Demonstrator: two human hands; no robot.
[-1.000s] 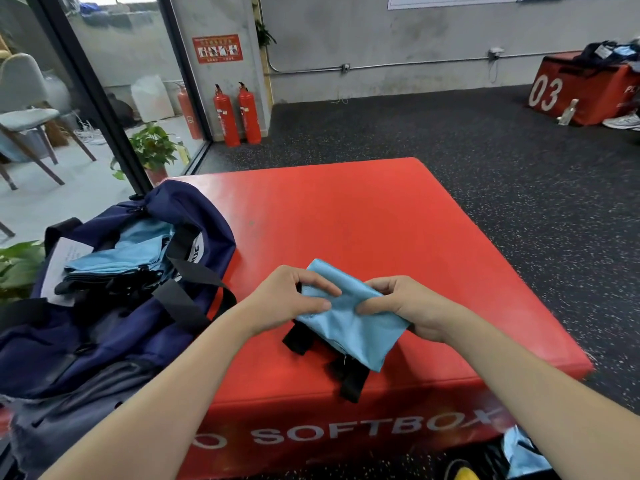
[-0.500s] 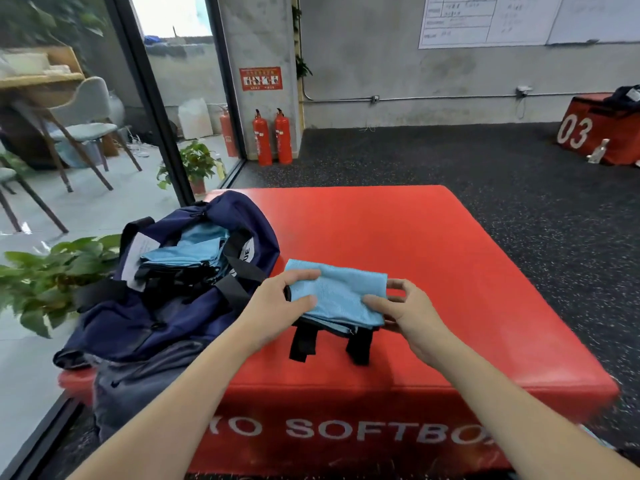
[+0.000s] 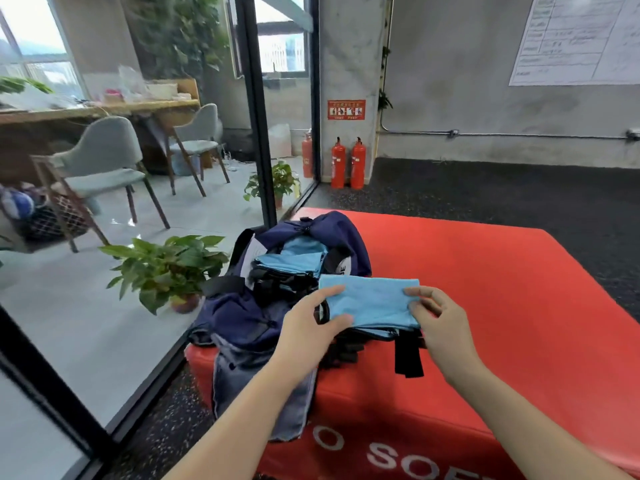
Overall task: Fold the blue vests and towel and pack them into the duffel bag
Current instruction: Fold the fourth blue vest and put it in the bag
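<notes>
Two hands hold one folded blue vest (image 3: 372,301) between them, lifted just above the near left part of the red soft box (image 3: 502,289). On my view, the left hand (image 3: 308,336) pinches the vest's left edge, its fingers (image 3: 332,292) lying over the top and the thumb curled against the near edge. The right hand (image 3: 441,325) grips the right edge the same way, fingers curled round the fabric. Black straps (image 3: 408,355) hang down from under the vest, one dangling over the front of the box; a bunch of black webbing sits below the left hand, though I cannot tell how it is folded.

Just beside the vest, to its left, the navy duffel bag (image 3: 249,317) lies on the box's left corner with its mouth open and part of its body slumping over the front edge. Inside it I see a stack of folded blue cloth (image 3: 291,263) with black trim beneath; I cannot tell which piece is a vest and which a towel. The vest's left end overlaps the bag's near rim in my view.

Beyond a glass partition stand a potted plant (image 3: 166,268) and grey chairs (image 3: 100,168). Two red fire extinguishers (image 3: 348,162) stand against the far pillar.
</notes>
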